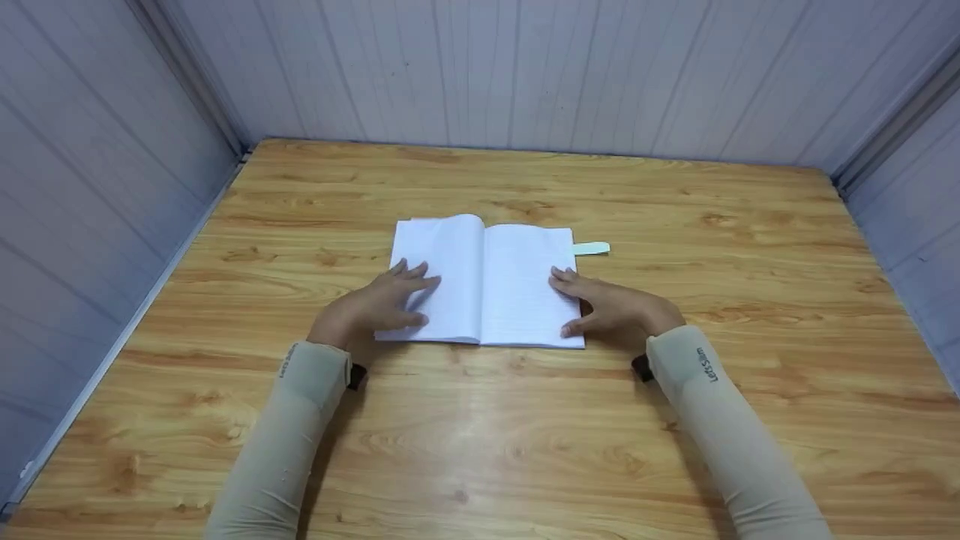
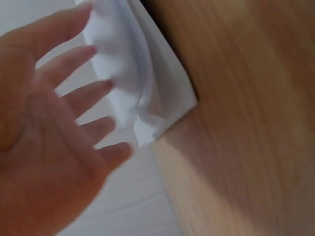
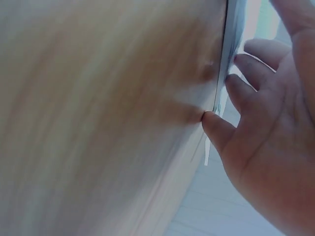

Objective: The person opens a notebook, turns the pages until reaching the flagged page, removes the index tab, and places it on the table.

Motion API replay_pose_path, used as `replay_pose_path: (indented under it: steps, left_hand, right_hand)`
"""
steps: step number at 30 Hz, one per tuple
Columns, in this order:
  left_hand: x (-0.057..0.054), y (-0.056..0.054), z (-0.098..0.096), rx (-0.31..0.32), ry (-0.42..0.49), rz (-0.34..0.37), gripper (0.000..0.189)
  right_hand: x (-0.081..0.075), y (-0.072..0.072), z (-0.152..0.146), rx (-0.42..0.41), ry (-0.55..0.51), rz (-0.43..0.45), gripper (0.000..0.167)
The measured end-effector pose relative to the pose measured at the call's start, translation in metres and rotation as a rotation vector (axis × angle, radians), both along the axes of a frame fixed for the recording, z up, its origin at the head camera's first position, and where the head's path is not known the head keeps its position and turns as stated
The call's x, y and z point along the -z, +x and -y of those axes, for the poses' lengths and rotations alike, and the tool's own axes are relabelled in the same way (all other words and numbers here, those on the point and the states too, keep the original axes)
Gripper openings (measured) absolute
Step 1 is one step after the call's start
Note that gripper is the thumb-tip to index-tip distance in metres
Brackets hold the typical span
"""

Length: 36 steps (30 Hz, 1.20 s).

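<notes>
White-paged notebook [image 1: 499,285] lies open between left grip [image 1: 375,304] and right grip [image 1: 619,302], both spread wide, seemingly to hold it flat.

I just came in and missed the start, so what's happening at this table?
Someone has both hands at a notebook lying open on the wooden table. The left hand is spread over the outer part of the left page, and the right hand is at the outer edge of the right page. Neither hand grips anything. A pale green strip sticks out past the notebook's right edge.
</notes>
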<state>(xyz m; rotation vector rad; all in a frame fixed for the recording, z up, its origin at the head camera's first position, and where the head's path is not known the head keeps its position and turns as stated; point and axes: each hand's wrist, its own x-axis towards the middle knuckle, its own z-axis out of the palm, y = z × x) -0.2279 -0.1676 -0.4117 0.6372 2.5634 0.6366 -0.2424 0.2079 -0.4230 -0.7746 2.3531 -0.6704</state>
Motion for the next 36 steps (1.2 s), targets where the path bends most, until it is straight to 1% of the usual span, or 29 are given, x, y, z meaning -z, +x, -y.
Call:
replay_pose_path:
  steps: [2, 3, 5, 7, 9, 11, 16, 21, 24, 25, 28, 30, 32, 36]
  left_hand:
    - [0.003, -0.002, 0.003, 0.012, -0.033, 0.079, 0.068]
    - [0.004, -0.002, 0.004, 0.008, -0.041, 0.113, 0.069]
    - [0.006, -0.004, 0.007, 0.001, -0.034, 0.144, 0.070]
    - [0.007, -0.005, 0.009, -0.023, -0.014, 0.163, 0.070]
    - [0.006, -0.006, 0.011, -0.063, 0.019, 0.200, 0.071]
    - [0.006, -0.006, 0.013, -0.080, 0.038, 0.223, 0.072]
    - [0.005, -0.007, 0.014, -0.078, 0.039, 0.235, 0.074]
    - [0.005, -0.007, 0.014, -0.142, 0.093, 0.278, 0.075]
    - [0.005, -0.006, 0.015, -0.149, 0.108, 0.289, 0.075]
    - [0.005, -0.006, 0.015, -0.160, 0.123, 0.303, 0.075]
    - [0.004, -0.007, 0.015, -0.107, 0.101, 0.268, 0.075]
    - [0.004, -0.007, 0.015, -0.087, 0.086, 0.254, 0.075]
    - [0.004, -0.008, 0.015, -0.047, 0.052, 0.221, 0.075]
    - [0.005, -0.008, 0.015, -0.048, 0.042, 0.223, 0.075]
  right_hand:
    - [0.000, -0.001, -0.001, -0.016, 0.012, -0.002, 0.094]
    - [0.000, -0.001, -0.001, -0.018, 0.018, -0.001, 0.094]
    - [0.000, -0.002, -0.001, -0.022, 0.026, 0.002, 0.094]
    - [0.000, -0.002, -0.002, -0.021, 0.035, 0.011, 0.094]
    - [-0.001, -0.002, -0.002, -0.021, 0.045, 0.016, 0.095]
    - [-0.001, -0.002, -0.001, -0.015, 0.057, 0.026, 0.096]
    - [-0.002, -0.003, -0.001, -0.009, 0.070, 0.043, 0.099]
    - [-0.004, -0.003, -0.002, -0.018, 0.080, 0.052, 0.102]
    - [-0.004, -0.004, -0.001, -0.020, 0.079, 0.055, 0.103]
    - [-0.004, -0.003, -0.001, -0.017, 0.076, 0.056, 0.103]
    - [-0.005, -0.002, -0.001, -0.010, 0.068, 0.052, 0.103]
    - [-0.006, -0.002, -0.001, -0.004, 0.063, 0.050, 0.103]
    - [-0.006, -0.002, -0.001, -0.001, 0.060, 0.049, 0.103]
    - [-0.005, -0.002, -0.001, 0.001, 0.056, 0.058, 0.103]
